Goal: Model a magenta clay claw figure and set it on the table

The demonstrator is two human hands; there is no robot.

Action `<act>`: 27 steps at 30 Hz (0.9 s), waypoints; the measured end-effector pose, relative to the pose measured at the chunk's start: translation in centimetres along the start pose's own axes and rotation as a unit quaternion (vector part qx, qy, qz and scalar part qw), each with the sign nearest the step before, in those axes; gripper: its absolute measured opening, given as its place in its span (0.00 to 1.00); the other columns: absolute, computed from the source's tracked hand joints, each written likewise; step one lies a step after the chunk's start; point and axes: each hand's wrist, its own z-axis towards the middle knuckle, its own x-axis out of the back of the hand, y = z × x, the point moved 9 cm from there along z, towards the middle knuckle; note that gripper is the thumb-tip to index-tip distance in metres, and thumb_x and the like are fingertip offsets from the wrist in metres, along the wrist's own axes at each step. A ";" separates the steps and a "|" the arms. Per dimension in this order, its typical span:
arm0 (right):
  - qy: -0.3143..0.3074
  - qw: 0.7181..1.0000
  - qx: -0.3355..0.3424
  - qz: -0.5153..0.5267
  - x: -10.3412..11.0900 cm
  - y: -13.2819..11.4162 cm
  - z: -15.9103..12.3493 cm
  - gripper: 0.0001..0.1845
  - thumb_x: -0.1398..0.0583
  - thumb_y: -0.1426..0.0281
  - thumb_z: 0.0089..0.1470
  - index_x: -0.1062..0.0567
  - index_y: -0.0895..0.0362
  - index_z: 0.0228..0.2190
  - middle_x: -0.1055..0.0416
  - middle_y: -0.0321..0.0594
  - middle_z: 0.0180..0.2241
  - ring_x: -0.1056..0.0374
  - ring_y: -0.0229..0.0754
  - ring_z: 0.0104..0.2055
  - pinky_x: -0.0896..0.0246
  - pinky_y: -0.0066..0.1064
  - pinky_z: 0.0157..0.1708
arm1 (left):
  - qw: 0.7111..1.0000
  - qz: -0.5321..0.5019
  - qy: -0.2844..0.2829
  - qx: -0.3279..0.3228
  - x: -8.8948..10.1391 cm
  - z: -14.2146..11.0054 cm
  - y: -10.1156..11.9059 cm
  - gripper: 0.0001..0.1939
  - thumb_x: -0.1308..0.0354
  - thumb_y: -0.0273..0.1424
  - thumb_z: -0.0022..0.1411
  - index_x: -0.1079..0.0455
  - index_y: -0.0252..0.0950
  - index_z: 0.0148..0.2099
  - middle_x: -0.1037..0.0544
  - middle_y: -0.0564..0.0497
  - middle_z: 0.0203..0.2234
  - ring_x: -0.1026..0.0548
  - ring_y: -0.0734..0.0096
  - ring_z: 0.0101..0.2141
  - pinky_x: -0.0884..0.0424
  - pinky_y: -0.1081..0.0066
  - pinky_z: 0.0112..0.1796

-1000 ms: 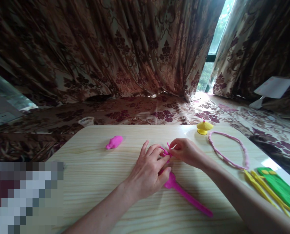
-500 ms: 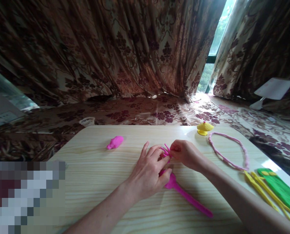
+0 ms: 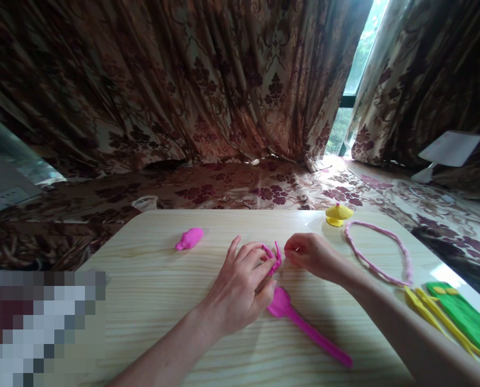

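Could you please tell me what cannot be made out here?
Head view, thin bright-pink strands: partly hidden by the bare left hand.
Head view, bare right hand: its fingers hide whether it pinches anything.
Head view, flat green slab: cut off by the picture's right edge.

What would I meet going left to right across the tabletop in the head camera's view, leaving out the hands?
A pink lump → thin pink strands → a small yellow piece with a broad top → a pale pink loop → a flat green slab.
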 end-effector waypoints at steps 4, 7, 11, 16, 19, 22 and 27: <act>-0.022 1.000 0.011 -0.006 -0.3 0.0 -0.2 0.10 0.45 0.70 0.47 0.24 0.58 0.25 0.32 0.34 0.19 0.39 0.34 0.22 0.50 0.24 0.22 | 1.000 0.005 0.023 0.006 0.1 0.0 -0.3 0.15 0.52 0.28 0.60 0.33 0.38 0.49 0.28 0.49 0.42 0.39 0.63 0.52 0.61 0.52 0.58; -0.038 0.999 0.020 -0.010 -0.6 -0.2 -0.2 0.11 0.46 0.70 0.48 0.23 0.58 0.25 0.32 0.33 0.19 0.40 0.34 0.22 0.50 0.24 0.22 | 0.999 0.015 0.035 0.020 0.0 0.3 -0.8 0.12 0.53 0.28 0.61 0.30 0.39 0.44 0.28 0.49 0.40 0.38 0.63 0.51 0.62 0.51 0.58; -0.062 0.997 0.032 -0.010 -0.7 -0.8 -0.3 0.12 0.47 0.71 0.50 0.22 0.58 0.27 0.30 0.34 0.21 0.38 0.34 0.24 0.49 0.24 0.22 | 0.999 0.018 0.039 0.010 -0.1 0.5 -1.0 0.13 0.53 0.29 0.62 0.30 0.40 0.46 0.28 0.49 0.41 0.38 0.62 0.51 0.61 0.49 0.58; -0.024 0.993 0.071 -0.089 0.2 -2.8 -2.0 0.15 0.48 0.73 0.54 0.24 0.55 0.39 0.27 0.39 0.30 0.33 0.37 0.29 0.44 0.26 0.30 | 0.999 0.024 0.024 0.002 -0.4 0.5 -1.1 0.14 0.54 0.30 0.63 0.30 0.41 0.46 0.28 0.49 0.41 0.39 0.63 0.52 0.62 0.50 0.58; -0.014 0.985 0.091 -0.144 0.0 -3.8 -3.6 0.15 0.50 0.75 0.56 0.26 0.55 0.40 0.29 0.40 0.31 0.34 0.37 0.32 0.45 0.27 0.32 | 0.999 0.025 0.022 0.003 -0.5 0.5 -1.1 0.14 0.54 0.30 0.63 0.30 0.41 0.46 0.28 0.49 0.41 0.39 0.63 0.52 0.63 0.50 0.58; -0.018 0.979 0.094 -0.179 -0.6 -4.1 -4.4 0.14 0.50 0.75 0.58 0.28 0.53 0.41 0.31 0.39 0.31 0.35 0.38 0.32 0.46 0.26 0.30 | 0.999 0.025 0.023 0.001 -0.5 0.5 -1.0 0.14 0.53 0.30 0.62 0.29 0.40 0.46 0.28 0.48 0.41 0.39 0.62 0.52 0.62 0.49 0.58; -0.027 0.969 0.102 -0.225 -1.4 -4.2 -4.5 0.11 0.50 0.75 0.58 0.29 0.55 0.37 0.34 0.41 0.33 0.38 0.39 0.34 0.48 0.27 0.29 | 0.999 0.035 0.027 0.003 -0.5 0.6 -1.0 0.13 0.54 0.31 0.62 0.29 0.40 0.44 0.28 0.49 0.40 0.37 0.63 0.50 0.62 0.50 0.58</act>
